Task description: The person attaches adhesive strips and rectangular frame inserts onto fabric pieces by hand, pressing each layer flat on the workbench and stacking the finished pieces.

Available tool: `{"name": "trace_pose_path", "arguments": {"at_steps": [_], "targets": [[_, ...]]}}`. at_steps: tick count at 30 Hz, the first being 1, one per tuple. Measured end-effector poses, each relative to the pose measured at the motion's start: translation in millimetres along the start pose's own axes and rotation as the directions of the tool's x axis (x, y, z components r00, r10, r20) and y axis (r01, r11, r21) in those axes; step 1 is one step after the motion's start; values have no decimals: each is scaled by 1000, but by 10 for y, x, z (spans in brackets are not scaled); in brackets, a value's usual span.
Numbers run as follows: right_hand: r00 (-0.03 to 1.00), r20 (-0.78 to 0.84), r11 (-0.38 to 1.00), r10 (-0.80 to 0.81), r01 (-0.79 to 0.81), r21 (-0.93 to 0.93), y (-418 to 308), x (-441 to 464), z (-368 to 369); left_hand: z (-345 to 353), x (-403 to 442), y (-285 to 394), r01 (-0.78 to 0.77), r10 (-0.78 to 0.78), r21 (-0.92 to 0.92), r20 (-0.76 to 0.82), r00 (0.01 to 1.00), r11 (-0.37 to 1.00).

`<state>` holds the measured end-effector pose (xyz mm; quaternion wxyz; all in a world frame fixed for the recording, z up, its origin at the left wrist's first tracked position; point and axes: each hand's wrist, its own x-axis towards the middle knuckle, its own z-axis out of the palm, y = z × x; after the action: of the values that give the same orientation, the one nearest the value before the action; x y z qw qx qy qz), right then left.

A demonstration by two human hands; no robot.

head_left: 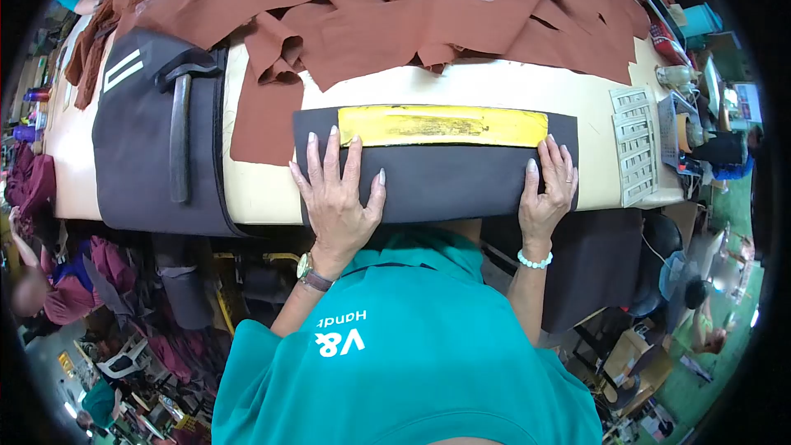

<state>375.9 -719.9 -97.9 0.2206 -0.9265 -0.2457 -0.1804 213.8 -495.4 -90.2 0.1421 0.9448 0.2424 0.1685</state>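
Note:
A dark grey sheet of fabric or leather (pixel 445 181) lies on the cream table before me, its near part reaching the table edge. Along its far side rests a long yellow strip (pixel 445 125) with dark smudges. My left hand (pixel 336 194) lies spread on the dark sheet, fingertips at the strip's left end. Flat at the other end, my right hand (pixel 549 189) has its fingertips on the strip's right corner and its thumb apart.
Brown cut fabric (pixel 395 16) covers the far side of the table. A hammer (pixel 181 132) lies on folded dark material (pixel 132 148) at the left. To the right are a slotted pale template (pixel 634 147) and a basket (pixel 671 128). Other people work around.

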Motion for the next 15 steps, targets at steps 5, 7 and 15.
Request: {"name": "trace_pose_path", "arguments": {"at_steps": [5, 7, 15], "targets": [[1000, 0, 1000, -11, 11, -13, 7, -3, -1, 9, -1, -7, -2, 2, 8, 1, 1000, 1000], [1000, 1, 1000, -14, 14, -20, 16, -8, 3, 11, -3, -9, 0, 0, 14, 4, 1000, 1000], [1000, -13, 1000, -13, 13, -5, -1, 3, -9, -4, 9, -1, -9, 9, 50, 6, 1000, 999]]}}
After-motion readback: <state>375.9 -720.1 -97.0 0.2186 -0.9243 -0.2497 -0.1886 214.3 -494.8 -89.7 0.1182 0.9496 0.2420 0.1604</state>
